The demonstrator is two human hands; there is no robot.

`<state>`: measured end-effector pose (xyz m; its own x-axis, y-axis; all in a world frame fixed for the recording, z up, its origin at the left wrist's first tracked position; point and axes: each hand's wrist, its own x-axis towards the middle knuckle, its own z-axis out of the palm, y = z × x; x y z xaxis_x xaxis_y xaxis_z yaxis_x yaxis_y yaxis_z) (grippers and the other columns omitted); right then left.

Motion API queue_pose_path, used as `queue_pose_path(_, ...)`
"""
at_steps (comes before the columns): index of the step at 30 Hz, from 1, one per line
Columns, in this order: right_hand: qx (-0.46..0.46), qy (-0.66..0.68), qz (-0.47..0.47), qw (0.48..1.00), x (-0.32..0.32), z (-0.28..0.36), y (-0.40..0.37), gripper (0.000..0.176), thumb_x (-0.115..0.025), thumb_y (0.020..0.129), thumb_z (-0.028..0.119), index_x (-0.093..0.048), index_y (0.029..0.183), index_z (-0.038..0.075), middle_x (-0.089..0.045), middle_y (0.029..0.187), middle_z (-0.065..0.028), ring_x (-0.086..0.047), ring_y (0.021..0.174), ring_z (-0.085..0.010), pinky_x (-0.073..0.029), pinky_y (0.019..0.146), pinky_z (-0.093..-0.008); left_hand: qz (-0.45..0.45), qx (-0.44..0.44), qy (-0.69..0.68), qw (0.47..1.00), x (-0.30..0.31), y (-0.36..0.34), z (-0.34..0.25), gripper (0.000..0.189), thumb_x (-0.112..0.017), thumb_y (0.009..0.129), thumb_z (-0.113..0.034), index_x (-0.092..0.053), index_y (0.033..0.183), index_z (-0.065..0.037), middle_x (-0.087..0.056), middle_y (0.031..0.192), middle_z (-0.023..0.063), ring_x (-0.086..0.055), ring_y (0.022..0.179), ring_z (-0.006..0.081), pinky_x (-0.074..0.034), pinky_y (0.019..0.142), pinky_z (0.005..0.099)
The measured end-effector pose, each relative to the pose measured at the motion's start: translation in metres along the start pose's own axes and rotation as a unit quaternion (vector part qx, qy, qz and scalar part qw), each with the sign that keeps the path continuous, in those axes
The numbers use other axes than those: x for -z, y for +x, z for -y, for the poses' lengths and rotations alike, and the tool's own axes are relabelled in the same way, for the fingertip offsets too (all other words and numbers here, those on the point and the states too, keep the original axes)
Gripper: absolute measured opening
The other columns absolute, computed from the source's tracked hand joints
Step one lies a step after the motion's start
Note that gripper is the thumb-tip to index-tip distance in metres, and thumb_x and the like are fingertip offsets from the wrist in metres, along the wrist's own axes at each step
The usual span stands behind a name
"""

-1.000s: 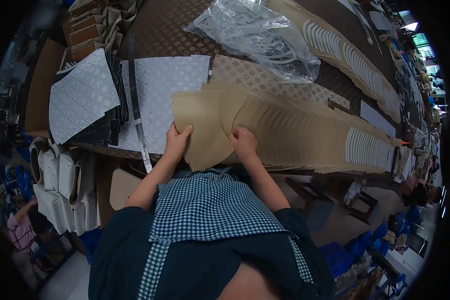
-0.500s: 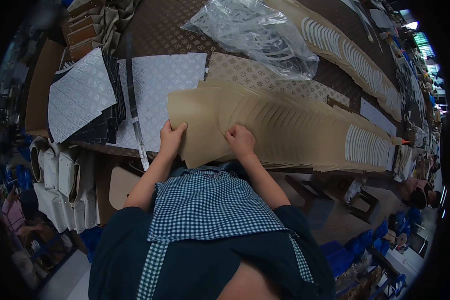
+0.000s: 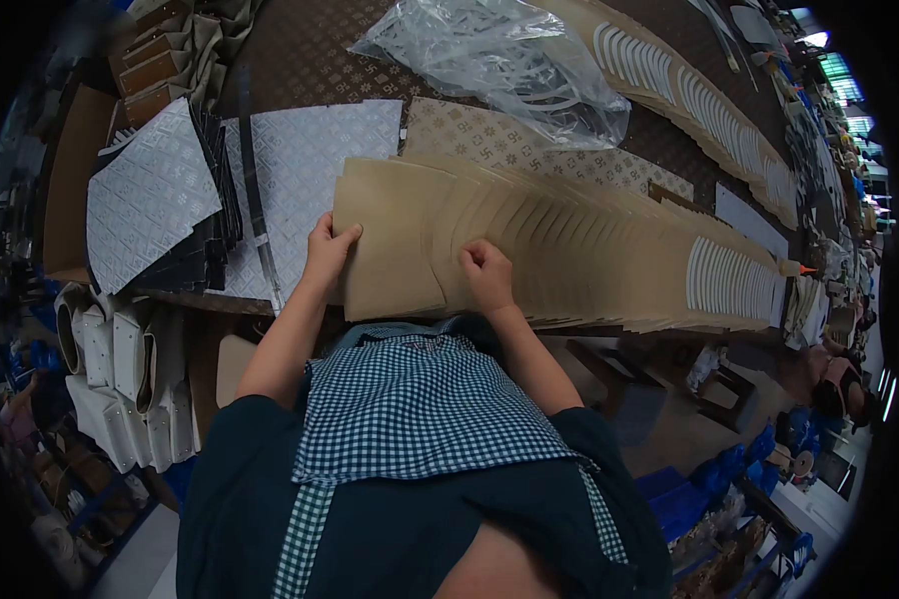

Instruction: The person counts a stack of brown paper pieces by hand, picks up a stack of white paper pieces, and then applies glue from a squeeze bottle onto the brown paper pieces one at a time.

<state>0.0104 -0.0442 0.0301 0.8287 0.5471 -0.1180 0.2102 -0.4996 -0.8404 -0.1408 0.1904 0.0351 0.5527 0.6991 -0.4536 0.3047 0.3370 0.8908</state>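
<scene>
A long row of overlapping tan sheets (image 3: 569,250) lies fanned along the table's near edge, with white curved strips (image 3: 724,285) on its right end. My left hand (image 3: 328,250) grips the left edge of the end sheet (image 3: 385,235), thumb on top and fingers at the edge. Over the sheets just right of it, my right hand (image 3: 489,277) is closed, thumb and fingertips pressed together. Whatever it may pinch is too small to make out.
Grey patterned panels (image 3: 155,195) are stacked at the left, near a dark metal strip (image 3: 253,200). Behind the sheets lies a clear plastic bag (image 3: 509,70) with white strips inside. A second fanned row (image 3: 689,110) extends at back right. Pale bag-like pieces (image 3: 130,369) hang below left.
The left end sheet, tilted before, now lies more in line with the row. My left hand has moved slightly left and up with it; my right hand has shifted slightly.
</scene>
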Motion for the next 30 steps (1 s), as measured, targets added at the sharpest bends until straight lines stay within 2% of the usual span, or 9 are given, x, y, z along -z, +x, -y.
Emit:
queue_pose_path(2,-0.010,0.065,-0.067,0.996,-0.001,-0.010,0.001,0.015,-0.065,0.082,0.018,-0.070,0.095,0.012,-0.064,0.081,-0.0077,-0.065,0.076,-0.0279,-0.051,0.068,-0.0376,-0.001,0.011,0.007,1.000,0.001,0.003,0.006,0.030,-0.067,0.086,-0.010,-0.055,0.113,-0.002,-0.065,0.102,0.0069,-0.061,0.090,0.0149,-0.050,0.081,0.0297)
queue_pose_path(5,0.008,-0.032,-0.073,0.997,0.001,0.001,-0.008,0.015,-0.064,0.083,0.017,-0.070,0.095,0.011,-0.063,0.085,-0.0073,-0.065,0.081,-0.0273,-0.051,0.071,-0.0376,0.001,0.016,0.014,1.000,0.002,0.005,0.007,0.031,-0.067,0.086,-0.010,-0.055,0.114,-0.002,-0.065,0.102,0.0073,-0.062,0.090,0.0152,-0.050,0.081,0.0300)
queue_pose_path(8,-0.016,-0.073,-0.064,0.995,-0.004,0.015,-0.014,0.014,-0.065,0.082,0.020,-0.071,0.092,0.011,-0.064,0.087,-0.0066,-0.064,0.085,-0.0268,-0.051,0.073,-0.0381,0.000,0.016,0.019,1.000,0.000,0.000,0.000,0.032,-0.067,0.086,-0.010,-0.055,0.114,-0.001,-0.065,0.102,0.0075,-0.062,0.090,0.0156,-0.050,0.082,0.0303)
queue_pose_path(11,-0.109,-0.076,-0.031,0.991,0.000,0.019,-0.004,0.015,-0.066,0.080,0.024,-0.071,0.086,0.011,-0.064,0.088,-0.0066,-0.064,0.084,-0.0277,-0.050,0.073,-0.0398,0.005,0.018,0.012,1.000,0.001,0.002,0.000,0.033,-0.067,0.085,-0.010,-0.055,0.115,-0.001,-0.065,0.104,0.0077,-0.062,0.091,0.0159,-0.049,0.083,0.0304)
queue_pose_path(17,-0.124,-0.168,-0.023,0.978,0.000,0.024,0.008,0.019,-0.072,0.074,0.028,-0.071,0.081,0.010,-0.066,0.085,-0.0079,-0.065,0.078,-0.0265,-0.051,0.071,-0.0388,0.008,0.014,-0.009,1.000,0.002,0.002,0.001,0.031,-0.068,0.084,-0.011,-0.056,0.111,-0.001,-0.064,0.101,0.0084,-0.061,0.088,0.0160,-0.050,0.079,0.0309)
queue_pose_path(23,-0.090,-0.117,-0.079,0.986,-0.011,0.020,-0.013,0.019,-0.071,0.075,0.028,-0.071,0.082,0.011,-0.066,0.085,-0.0066,-0.065,0.080,-0.0260,-0.051,0.071,-0.0383,0.007,0.009,-0.014,1.000,0.001,0.000,-0.001,0.031,-0.068,0.084,-0.011,-0.057,0.111,-0.001,-0.064,0.100,0.0078,-0.060,0.087,0.0156,-0.050,0.078,0.0304)
queue_pose_path(26,-0.105,-0.100,-0.083,0.986,-0.009,0.026,-0.015,0.020,-0.071,0.074,0.029,-0.072,0.083,0.011,-0.067,0.082,-0.0059,-0.065,0.078,-0.0256,-0.051,0.070,-0.0384,0.005,0.006,-0.009,1.000,0.001,-0.002,0.000,0.030,-0.067,0.084,-0.011,-0.057,0.110,-0.002,-0.064,0.099,0.0074,-0.060,0.087,0.0155,-0.049,0.078,0.0302)
queue_pose_path(29,-0.196,-0.075,-0.028,0.977,-0.002,0.029,-0.002,0.020,-0.068,0.075,0.029,-0.071,0.084,0.012,-0.067,0.083,-0.0073,-0.065,0.080,-0.0290,-0.051,0.072,-0.0422,0.005,0.006,-0.011,1.000,0.001,-0.001,0.002,0.029,-0.067,0.085,-0.011,-0.057,0.110,-0.002,-0.065,0.099,0.0069,-0.060,0.087,0.0153,-0.049,0.079,0.0299)
queue_pose_path(30,-0.194,-0.086,-0.022,0.977,-0.002,0.028,0.000,0.021,-0.068,0.075,0.029,-0.071,0.085,0.011,-0.068,0.082,-0.0078,-0.065,0.080,-0.0293,-0.051,0.073,-0.0421,0.004,0.006,-0.013,1.000,0.000,-0.001,0.002,0.028,-0.067,0.085,-0.011,-0.057,0.109,-0.002,-0.065,0.098,0.0068,-0.060,0.087,0.0152,-0.049,0.079,0.0298)
